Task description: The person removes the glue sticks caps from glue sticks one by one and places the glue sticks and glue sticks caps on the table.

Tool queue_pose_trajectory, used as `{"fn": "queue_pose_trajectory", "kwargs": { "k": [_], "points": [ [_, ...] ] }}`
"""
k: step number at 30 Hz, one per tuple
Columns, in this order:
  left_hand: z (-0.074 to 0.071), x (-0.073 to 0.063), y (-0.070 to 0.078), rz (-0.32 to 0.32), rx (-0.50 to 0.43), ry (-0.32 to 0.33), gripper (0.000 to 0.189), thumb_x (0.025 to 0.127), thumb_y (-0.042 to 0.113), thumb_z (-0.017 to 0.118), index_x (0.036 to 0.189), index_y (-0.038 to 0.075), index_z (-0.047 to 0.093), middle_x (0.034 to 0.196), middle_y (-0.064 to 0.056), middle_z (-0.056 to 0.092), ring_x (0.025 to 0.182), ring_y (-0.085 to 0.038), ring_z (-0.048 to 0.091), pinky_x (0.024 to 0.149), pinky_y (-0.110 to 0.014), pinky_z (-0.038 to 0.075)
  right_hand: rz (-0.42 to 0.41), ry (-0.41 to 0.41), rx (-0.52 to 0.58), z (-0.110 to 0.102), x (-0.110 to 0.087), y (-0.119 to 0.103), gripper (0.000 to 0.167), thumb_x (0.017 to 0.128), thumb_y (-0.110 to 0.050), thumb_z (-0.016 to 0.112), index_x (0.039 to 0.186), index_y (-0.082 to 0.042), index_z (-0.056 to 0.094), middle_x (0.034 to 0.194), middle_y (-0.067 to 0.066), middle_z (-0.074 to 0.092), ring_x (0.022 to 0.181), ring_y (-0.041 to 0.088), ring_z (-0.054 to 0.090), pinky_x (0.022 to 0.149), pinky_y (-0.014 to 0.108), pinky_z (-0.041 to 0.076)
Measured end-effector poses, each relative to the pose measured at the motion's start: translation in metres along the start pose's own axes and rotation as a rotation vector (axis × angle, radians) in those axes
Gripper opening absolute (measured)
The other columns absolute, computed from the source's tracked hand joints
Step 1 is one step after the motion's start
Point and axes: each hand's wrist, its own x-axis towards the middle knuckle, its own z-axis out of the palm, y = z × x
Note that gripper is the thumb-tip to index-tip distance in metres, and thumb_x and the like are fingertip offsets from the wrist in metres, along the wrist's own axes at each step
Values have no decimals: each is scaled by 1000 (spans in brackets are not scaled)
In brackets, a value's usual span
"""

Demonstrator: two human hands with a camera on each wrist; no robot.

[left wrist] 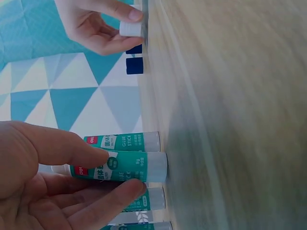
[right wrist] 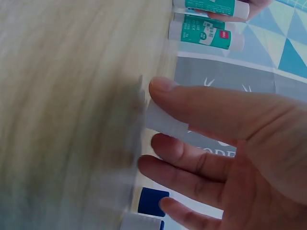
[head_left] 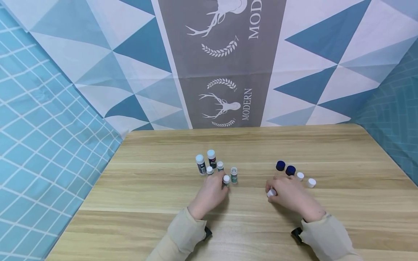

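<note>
My left hand (head_left: pixel 210 194) grips a green glue stick (left wrist: pixel 129 166) between thumb and fingers, its base close to the tabletop. Beside it stand more green glue sticks, one of them (head_left: pixel 234 175) just to the right of the hand. Behind are two taller dark-blue sticks with pale tops, the left one (head_left: pixel 201 166) slightly nearer. Further right, my right hand (head_left: pixel 290 192) pinches a white cap (head_left: pixel 271 193) between thumb and forefinger, low over the table. The other fingers of that hand are spread and loosely bent in the right wrist view.
Two dark-blue caps, one (head_left: pixel 280 165) behind the right hand and another (head_left: pixel 290 170) beside it, lie on the wooden table (head_left: pixel 147 192). Right of them are two white caps, the nearer one (head_left: pixel 300 176) and the outer one (head_left: pixel 311 182). A patterned cloth (head_left: pixel 225 65) hangs behind the table's back edge.
</note>
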Motion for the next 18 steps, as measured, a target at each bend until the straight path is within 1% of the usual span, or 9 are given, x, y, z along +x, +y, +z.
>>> {"fn": "queue_pose_trajectory", "kwargs": {
  "k": [4,9,12,14,16,17,18],
  "points": [
    [0,1,-1,-15,3,-1,12,74,-1,60,82,6,55,75,-4,58,62,-12,51,53,-23,43,-9,-17,-11,2,1,1,17,68,-18,74,75,-23,59,76,-10,56,72,9,50,71,42,40],
    [-2,1,-1,-31,1,-24,12,75,-1,60,82,6,54,72,-2,55,60,-12,48,51,-22,41,-7,-17,-23,2,1,1,19,67,-18,75,75,-22,59,76,-10,57,73,10,51,73,46,40],
    [-3,0,-1,-44,-3,-41,12,74,1,61,83,6,54,73,-1,54,61,-11,48,52,-22,41,-5,-31,-11,1,-1,-1,21,66,-19,77,78,-21,59,78,-9,57,75,10,53,76,49,39],
    [-6,-2,0,-52,-1,-51,13,76,4,62,86,4,55,75,-1,54,62,-12,48,52,-23,41,2,-35,25,-2,-3,-3,22,67,-21,77,81,-18,61,79,-8,58,75,11,54,79,51,39],
    [-11,-4,2,-63,9,-65,15,78,8,63,90,3,56,78,-3,55,64,-13,49,53,-23,41,18,-16,54,-8,-4,-4,23,71,-24,75,88,-15,63,82,-6,60,77,12,55,82,52,38],
    [-14,-5,4,-65,18,-73,13,79,10,63,87,2,57,82,-4,57,66,-13,50,54,-24,41,26,6,67,-12,-4,-5,23,74,-24,73,92,-13,63,83,-5,61,78,13,56,83,52,38],
    [-18,-6,6,-75,25,-81,16,81,13,63,90,1,58,83,-6,57,65,-14,51,53,-24,42,29,39,80,-16,-4,-5,22,77,-24,70,95,-11,64,85,-2,63,79,15,58,85,53,38]
  ]
}}
